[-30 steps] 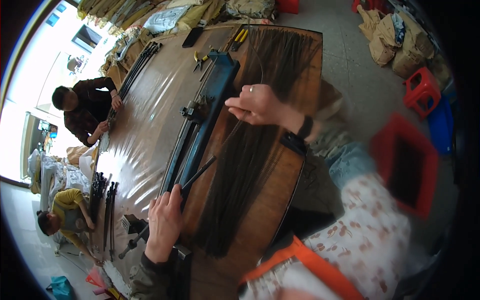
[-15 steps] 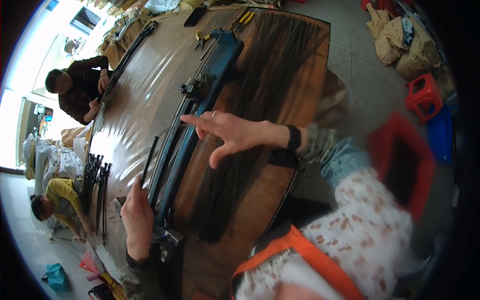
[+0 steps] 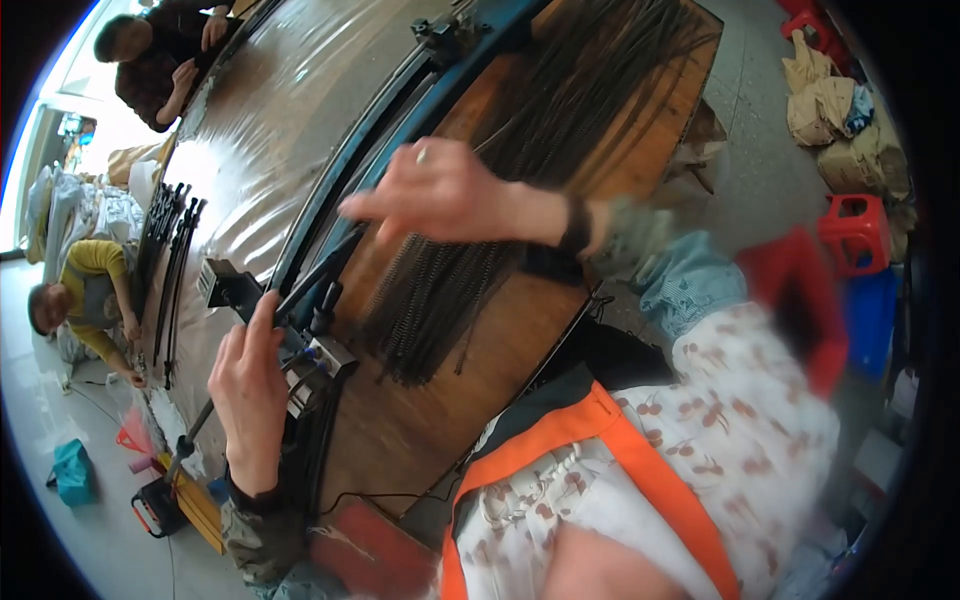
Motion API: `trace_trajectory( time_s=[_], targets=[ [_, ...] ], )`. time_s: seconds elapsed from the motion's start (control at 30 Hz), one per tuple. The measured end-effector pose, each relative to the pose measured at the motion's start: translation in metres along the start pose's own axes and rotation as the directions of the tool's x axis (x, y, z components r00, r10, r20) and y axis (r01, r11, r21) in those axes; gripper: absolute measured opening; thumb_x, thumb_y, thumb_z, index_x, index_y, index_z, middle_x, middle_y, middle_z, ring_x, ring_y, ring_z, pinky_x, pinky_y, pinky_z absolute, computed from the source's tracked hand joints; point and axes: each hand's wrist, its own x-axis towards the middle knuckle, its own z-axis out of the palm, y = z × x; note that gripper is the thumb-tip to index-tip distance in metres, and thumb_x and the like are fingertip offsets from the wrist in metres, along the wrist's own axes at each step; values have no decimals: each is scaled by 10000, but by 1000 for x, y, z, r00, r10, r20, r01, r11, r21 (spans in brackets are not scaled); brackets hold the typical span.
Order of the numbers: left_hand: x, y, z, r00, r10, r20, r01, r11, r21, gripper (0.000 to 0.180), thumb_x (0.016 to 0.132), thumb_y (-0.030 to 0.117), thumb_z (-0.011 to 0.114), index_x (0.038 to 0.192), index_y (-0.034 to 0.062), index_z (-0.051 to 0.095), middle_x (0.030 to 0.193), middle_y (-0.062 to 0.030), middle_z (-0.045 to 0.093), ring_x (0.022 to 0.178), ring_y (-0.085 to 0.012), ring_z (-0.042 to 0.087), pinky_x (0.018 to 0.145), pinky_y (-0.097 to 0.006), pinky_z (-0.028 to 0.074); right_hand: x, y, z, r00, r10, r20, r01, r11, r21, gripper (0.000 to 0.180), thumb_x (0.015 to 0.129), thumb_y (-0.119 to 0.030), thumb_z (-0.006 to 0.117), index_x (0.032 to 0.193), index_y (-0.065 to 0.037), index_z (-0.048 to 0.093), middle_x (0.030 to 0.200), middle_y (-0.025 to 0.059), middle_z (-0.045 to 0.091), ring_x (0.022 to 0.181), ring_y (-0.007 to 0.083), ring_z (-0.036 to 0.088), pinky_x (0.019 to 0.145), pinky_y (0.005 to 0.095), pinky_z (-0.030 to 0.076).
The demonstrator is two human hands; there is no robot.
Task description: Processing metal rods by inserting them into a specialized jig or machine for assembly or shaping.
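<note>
My left hand (image 3: 250, 385), fingers curled, is closed round a long black rod (image 3: 318, 272). The rod slants up to the right over the near end of a blue metal rail fixture (image 3: 400, 135). Beyond my palm, a thicker, knobbed dark end (image 3: 180, 450) shows at the lower left, apparently the same rod's. My right hand (image 3: 435, 190) hovers over the rail near the rod's upper end, index finger stretched out and thumb apart from it. It is slightly blurred, and nothing shows in it. A small metal block (image 3: 325, 360) stands at the fixture's near end.
Many dark ridged rods (image 3: 430, 290) lie in a bundle right of the rail. More black rods (image 3: 175, 270) lie at the table's left. Two co-workers sit along the far-left edge, one in a yellow top (image 3: 95, 270). Red stools (image 3: 855, 235) stand on the right.
The view has shifted, bringing the fixture's near end closer. My left hand has tilted the rod over the rail. My right hand has moved nearer to the rod's upper end, its fingers more curled.
</note>
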Motion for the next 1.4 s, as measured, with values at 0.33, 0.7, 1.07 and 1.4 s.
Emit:
trace_trajectory(
  time_s=[0.33, 0.7, 1.07, 1.4],
  targets=[
    [-91, -84, 3, 952, -162, -258, 194, 976, 103, 235, 949, 5, 549, 1174, 47, 601, 934, -185, 622, 833, -375, 616, 711, -447, 490, 11, 21, 27, 980, -156, 127, 189, 932, -309, 335, 927, -191, 666, 1255, -126, 651, 730, 35, 561, 690, 191, 580, 594, 319, 469],
    [-178, -115, -43, 746, -482, -460, 515, 855, -59, 209, 993, 146, 611, 1108, -24, 649, 899, -210, 663, 736, -297, 626, 697, -344, 497, 88, -58, 181, 782, 53, 621, -353, 859, 371, 121, 927, -125, 677, 994, -30, 711, 835, 52, 707, 746, 88, 644, 712, 263, 515],
    [-271, -104, -26, 662, -658, -359, 660, 739, -138, 229, 988, 131, 619, 1139, -39, 650, 866, -166, 658, 707, -236, 605, 661, -326, 484, 110, -61, 239, 568, -140, 811, -43, 979, 200, 218, 901, -334, 682, 875, -127, 744, 790, -17, 703, 874, 166, 622, 919, 353, 380],
    [-251, -133, -7, 740, -593, -317, 582, 801, -139, 257, 942, 115, 640, 1196, 77, 650, 881, -184, 654, 783, -362, 646, 672, -399, 502, 91, 16, 117, 744, -234, 626, 476, 843, -250, 35, 865, -108, 673, 887, -134, 667, 856, 8, 694, 986, 213, 634, 1063, 424, 283]
  ],
)
